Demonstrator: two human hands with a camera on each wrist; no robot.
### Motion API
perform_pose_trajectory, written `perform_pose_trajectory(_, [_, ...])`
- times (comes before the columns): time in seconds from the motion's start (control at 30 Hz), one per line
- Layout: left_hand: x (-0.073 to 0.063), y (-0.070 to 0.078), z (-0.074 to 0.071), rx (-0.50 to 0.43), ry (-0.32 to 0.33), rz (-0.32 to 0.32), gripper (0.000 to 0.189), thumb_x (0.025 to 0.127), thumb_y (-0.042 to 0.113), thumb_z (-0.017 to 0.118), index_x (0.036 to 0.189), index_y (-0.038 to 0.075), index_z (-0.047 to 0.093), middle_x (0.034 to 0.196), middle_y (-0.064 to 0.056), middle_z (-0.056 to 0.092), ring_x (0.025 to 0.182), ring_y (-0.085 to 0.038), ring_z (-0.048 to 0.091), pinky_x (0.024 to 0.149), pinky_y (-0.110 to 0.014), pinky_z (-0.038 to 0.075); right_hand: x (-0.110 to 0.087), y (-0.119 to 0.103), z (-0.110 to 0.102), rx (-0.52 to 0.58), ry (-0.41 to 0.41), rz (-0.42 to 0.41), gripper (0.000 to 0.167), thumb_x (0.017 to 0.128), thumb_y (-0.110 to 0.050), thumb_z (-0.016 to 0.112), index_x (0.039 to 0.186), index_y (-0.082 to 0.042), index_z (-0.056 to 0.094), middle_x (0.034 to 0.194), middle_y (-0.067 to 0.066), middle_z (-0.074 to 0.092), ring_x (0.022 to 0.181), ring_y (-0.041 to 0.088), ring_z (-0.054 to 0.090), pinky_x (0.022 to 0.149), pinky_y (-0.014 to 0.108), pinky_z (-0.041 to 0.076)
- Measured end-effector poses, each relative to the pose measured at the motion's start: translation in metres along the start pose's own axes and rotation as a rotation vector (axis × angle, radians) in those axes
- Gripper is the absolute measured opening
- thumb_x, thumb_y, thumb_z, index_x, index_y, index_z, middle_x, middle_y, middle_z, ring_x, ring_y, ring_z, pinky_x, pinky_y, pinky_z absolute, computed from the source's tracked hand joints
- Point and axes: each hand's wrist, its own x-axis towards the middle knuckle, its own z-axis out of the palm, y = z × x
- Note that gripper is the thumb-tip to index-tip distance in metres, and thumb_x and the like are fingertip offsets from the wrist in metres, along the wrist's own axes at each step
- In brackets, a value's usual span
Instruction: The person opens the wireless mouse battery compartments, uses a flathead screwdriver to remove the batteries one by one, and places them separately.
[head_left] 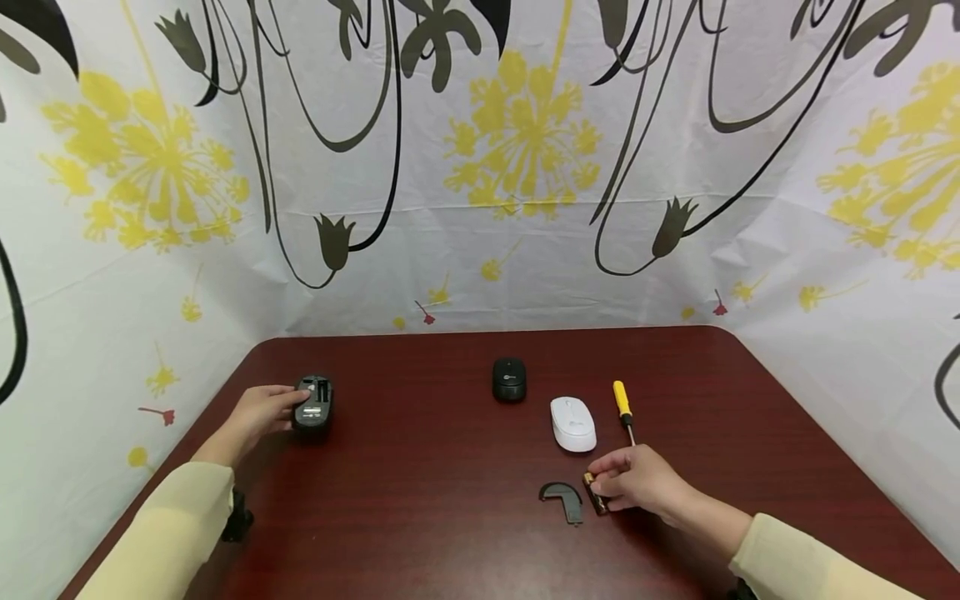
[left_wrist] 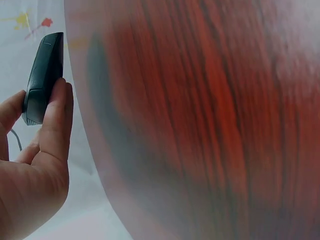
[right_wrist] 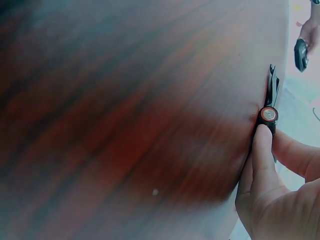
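Head view: left hand [head_left: 262,412], fingers and thumb gripping one dark grey mouse [head_left: 313,408], underside showing with its battery slot uncovered. Right hand [head_left: 637,479], pinching one battery [head_left: 596,493] between thumb and fingers; whether it touches the table [head_left: 405,517], cannot tell. Just left of the right hand: one curved dark cover [head_left: 564,500]. Just beyond it: one yellow-handled screwdriver [head_left: 622,400], shaft toward the hand; one white mouse [head_left: 573,423]. Farther beyond, between both hands: one black mouse [head_left: 509,379].
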Motion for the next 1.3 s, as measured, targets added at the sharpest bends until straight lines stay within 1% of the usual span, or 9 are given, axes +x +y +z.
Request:
perform_pose_trajectory(0.13, [0.003, -0.005, -0.007, -0.003, 0.006, -0.008, 0.074, 0.096, 0.030, 0.062, 0.142, -0.018, 0.029, 0.121, -0.029, 0.056, 0.079, -0.009, 0.064, 0.068, -0.030, 0.057, 0.000, 0.000, 0.001, 0.000, 0.005, -0.002, 0.022, 0.085, 0.002, 0.071, 0.104, 0.011, 0.066, 0.083, 0.007, 0.067, 0.075, 0.020, 0.067, 0.065, 0.039, 0.059])
perform_pose_trajectory(0.3, [0.004, -0.011, -0.012, -0.004, 0.013, -0.029, 0.076, 0.093, 0.033, 0.066, 0.140, -0.017, 0.033, 0.125, -0.032, 0.052, 0.086, -0.014, 0.063, 0.071, -0.033, 0.058, 0.000, 0.000, 0.001, -0.004, 0.003, 0.001, 0.021, 0.085, 0.002, 0.071, 0.103, 0.011, 0.066, 0.082, 0.008, 0.067, 0.075, 0.021, 0.066, 0.065, 0.039, 0.059])
perform_pose_trajectory(0.4, [0.005, -0.014, -0.014, -0.008, 0.032, -0.040, 0.075, 0.092, 0.033, 0.068, 0.137, -0.017, 0.036, 0.122, -0.032, 0.052, 0.087, -0.018, 0.063, 0.070, -0.033, 0.058, 0.000, -0.001, 0.001, -0.010, -0.002, 0.001, 0.019, 0.085, 0.003, 0.070, 0.102, 0.011, 0.066, 0.082, 0.008, 0.067, 0.076, 0.020, 0.067, 0.065, 0.039, 0.059])
perform_pose_trajectory(0.53, [0.007, -0.018, -0.015, -0.006, 0.045, -0.045, 0.071, 0.093, 0.029, 0.067, 0.136, -0.018, 0.036, 0.120, -0.031, 0.053, 0.087, -0.018, 0.062, 0.069, -0.033, 0.058, 0.000, -0.002, 0.001, -0.014, -0.006, 0.001, 0.018, 0.085, 0.003, 0.069, 0.101, 0.011, 0.066, 0.083, 0.008, 0.067, 0.076, 0.020, 0.066, 0.065, 0.039, 0.059])
perform_pose_trajectory(0.67, [0.008, -0.021, -0.015, 0.017, 0.048, -0.045, 0.068, 0.095, 0.028, 0.063, 0.138, -0.017, 0.035, 0.125, -0.032, 0.050, 0.089, -0.017, 0.061, 0.071, -0.034, 0.058, -0.001, -0.002, 0.002, -0.014, -0.005, 0.002, 0.018, 0.085, 0.003, 0.070, 0.101, 0.011, 0.065, 0.083, 0.008, 0.067, 0.076, 0.020, 0.066, 0.066, 0.039, 0.059])
perform_pose_trajectory(0.9, [0.011, -0.023, -0.017, 0.081, 0.050, -0.017, 0.066, 0.097, 0.028, 0.061, 0.137, -0.018, 0.037, 0.134, -0.038, 0.043, 0.104, -0.030, 0.059, 0.073, -0.035, 0.058, -0.001, -0.003, 0.002, -0.008, -0.003, -0.001, 0.017, 0.085, 0.005, 0.068, 0.101, 0.012, 0.065, 0.082, 0.008, 0.067, 0.076, 0.020, 0.066, 0.066, 0.039, 0.059])
perform_pose_trajectory(1.0, [0.010, -0.022, -0.017, 0.117, 0.060, 0.005, 0.065, 0.096, 0.028, 0.062, 0.135, -0.019, 0.040, 0.132, -0.037, 0.045, 0.101, -0.028, 0.061, 0.073, -0.036, 0.058, -0.001, -0.003, 0.003, -0.001, -0.002, -0.002, 0.017, 0.085, 0.005, 0.068, 0.101, 0.012, 0.064, 0.082, 0.008, 0.067, 0.076, 0.020, 0.066, 0.066, 0.039, 0.059])
perform_pose_trajectory(1.2, [0.006, -0.021, -0.015, 0.144, 0.109, 0.037, 0.057, 0.094, 0.024, 0.065, 0.128, -0.019, 0.049, 0.119, -0.034, 0.056, 0.082, -0.014, 0.064, 0.070, -0.036, 0.058, -0.001, -0.003, 0.002, -0.003, -0.002, -0.003, 0.018, 0.085, 0.005, 0.068, 0.101, 0.012, 0.064, 0.082, 0.007, 0.066, 0.076, 0.020, 0.066, 0.066, 0.039, 0.059])
perform_pose_trajectory(1.3, [0.005, -0.023, -0.014, 0.154, 0.126, 0.046, 0.055, 0.094, 0.024, 0.066, 0.125, -0.018, 0.052, 0.113, -0.030, 0.060, 0.077, -0.011, 0.063, 0.068, -0.036, 0.058, -0.001, -0.003, 0.002, -0.004, -0.005, -0.003, 0.018, 0.085, 0.005, 0.068, 0.101, 0.012, 0.064, 0.082, 0.008, 0.066, 0.076, 0.020, 0.066, 0.066, 0.039, 0.059])
